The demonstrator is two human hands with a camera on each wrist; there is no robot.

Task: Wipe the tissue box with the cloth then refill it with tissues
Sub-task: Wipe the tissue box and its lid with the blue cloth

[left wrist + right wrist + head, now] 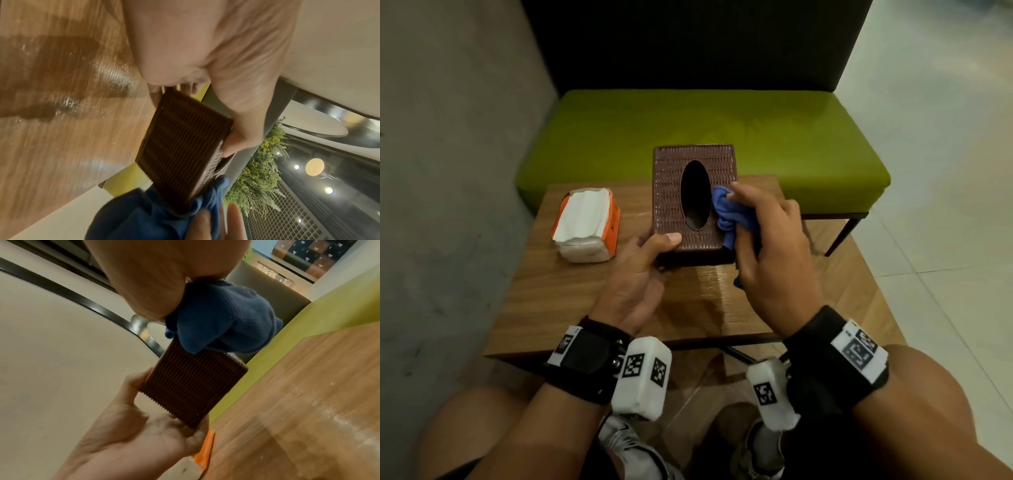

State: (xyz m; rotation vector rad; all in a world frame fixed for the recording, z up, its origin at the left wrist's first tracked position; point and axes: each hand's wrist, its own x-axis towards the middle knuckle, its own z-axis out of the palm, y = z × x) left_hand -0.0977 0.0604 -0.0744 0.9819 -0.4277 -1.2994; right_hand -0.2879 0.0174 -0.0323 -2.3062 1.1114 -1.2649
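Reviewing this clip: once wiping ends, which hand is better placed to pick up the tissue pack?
Left, probably. The left hand holds the tissue box on the side nearest the tissue pack; the right hand is across the box and has the blue cloth bunched in its grip.

Tissue box point(671, 192): brown, woven texture, oval slot on top, which I see empty and dark; held tilted above the table's centre. Cloth point(729, 214): blue, bunched, pressed against the box's right side. Tissues point(585, 226): white, in an opened orange pack, lying left of the box.
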